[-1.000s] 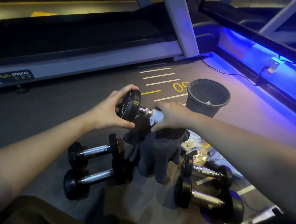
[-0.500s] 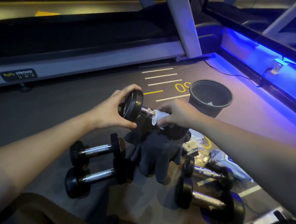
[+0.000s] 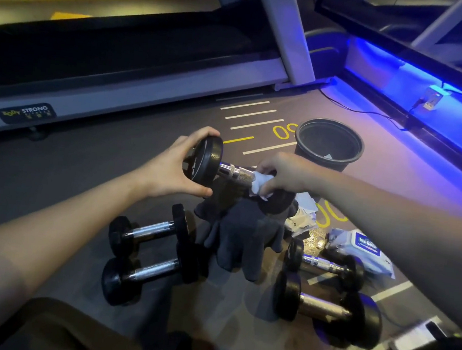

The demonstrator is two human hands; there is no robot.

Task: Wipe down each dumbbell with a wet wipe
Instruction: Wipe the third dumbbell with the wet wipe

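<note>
1. Head view: the left hand (image 3: 174, 166) curls round the black end plate of the raised dumbbell (image 3: 226, 170), thumb under, fingers over the rim.
2. The right hand (image 3: 283, 173) pinches a white wet wipe (image 3: 261, 184) wrapped round the chrome handle at its far end, above dark gloves (image 3: 244, 232) lying on the floor (image 3: 81, 188).
3. Two dumbbells (image 3: 148, 254) lie left of the gloves and two more (image 3: 326, 291) lie right of them.
4. The treadmill (image 3: 119, 93) label reads "STRONG"; yellow floor digits show; the wipes pack (image 3: 364, 248) print is too blurred to read.
5. A black bucket (image 3: 328, 144) stands just beyond the right hand, with open floor to the left.
</note>
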